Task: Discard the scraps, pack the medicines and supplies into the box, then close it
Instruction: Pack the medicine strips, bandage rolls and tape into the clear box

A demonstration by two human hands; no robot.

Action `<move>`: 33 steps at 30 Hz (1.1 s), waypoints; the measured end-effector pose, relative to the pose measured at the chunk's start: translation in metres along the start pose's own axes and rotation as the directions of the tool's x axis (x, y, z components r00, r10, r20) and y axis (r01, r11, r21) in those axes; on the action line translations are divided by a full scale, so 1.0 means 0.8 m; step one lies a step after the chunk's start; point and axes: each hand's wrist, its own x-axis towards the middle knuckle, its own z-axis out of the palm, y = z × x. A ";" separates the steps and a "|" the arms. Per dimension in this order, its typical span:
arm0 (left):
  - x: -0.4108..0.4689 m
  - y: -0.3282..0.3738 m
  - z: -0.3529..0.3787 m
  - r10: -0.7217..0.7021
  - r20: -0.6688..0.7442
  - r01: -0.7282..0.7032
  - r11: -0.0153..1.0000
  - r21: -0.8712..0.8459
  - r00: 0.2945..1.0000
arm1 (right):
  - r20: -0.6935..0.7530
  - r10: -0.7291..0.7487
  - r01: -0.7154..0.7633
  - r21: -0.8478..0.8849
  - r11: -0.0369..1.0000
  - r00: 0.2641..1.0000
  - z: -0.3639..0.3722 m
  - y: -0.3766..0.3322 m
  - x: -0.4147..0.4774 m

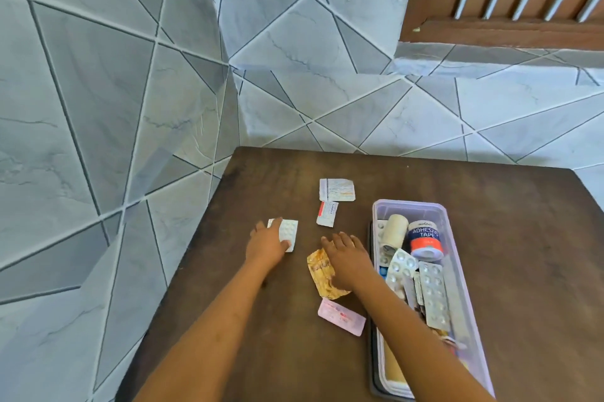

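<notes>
Two grips: left hand (266, 243) pinching white blister strip (288, 234), right hand (346, 259) spread on crinkled gold foil (322, 274).

A clear plastic box (442, 238) stands open on the worktop (510, 222), holding an adhesive tape roll (425, 240), a beige bandage roll (394, 231) and silver blister packs (433, 295). Left of it lie a white blister strip (289, 233), two torn white sachets (336, 190), a crumpled gold wrapper (322, 274) and a pink packet (341, 317).
</notes>
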 end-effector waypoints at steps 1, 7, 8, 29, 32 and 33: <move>0.003 -0.001 0.004 0.007 0.020 -0.008 1.000 0.016 1.000 | -0.004 0.004 -0.004 -0.014 1.000 1.000 -0.002 0.000 0.002; 0.011 0.001 0.011 -0.050 -0.034 0.046 0.992 -0.120 0.998 | -0.017 0.009 -0.009 -0.026 1.000 1.000 -0.009 0.002 -0.007; 0.011 0.001 0.010 -0.066 -0.057 0.054 0.982 -0.178 0.996 | -0.037 0.012 -0.011 0.023 1.000 0.999 -0.011 0.002 -0.010; -0.155 0.159 0.043 0.110 -0.329 -0.275 0.815 -0.510 0.938 | -0.160 0.565 -0.175 0.852 0.493 0.810 0.011 0.145 -0.213; -0.177 0.168 0.054 0.088 -0.354 -0.256 0.849 -0.462 0.931 | -0.211 0.545 -0.198 0.777 0.597 0.812 0.019 0.139 -0.216; -0.182 0.170 0.057 0.095 -0.339 -0.253 0.852 -0.459 0.936 | -0.222 0.520 -0.234 0.704 0.671 0.825 0.018 0.136 -0.212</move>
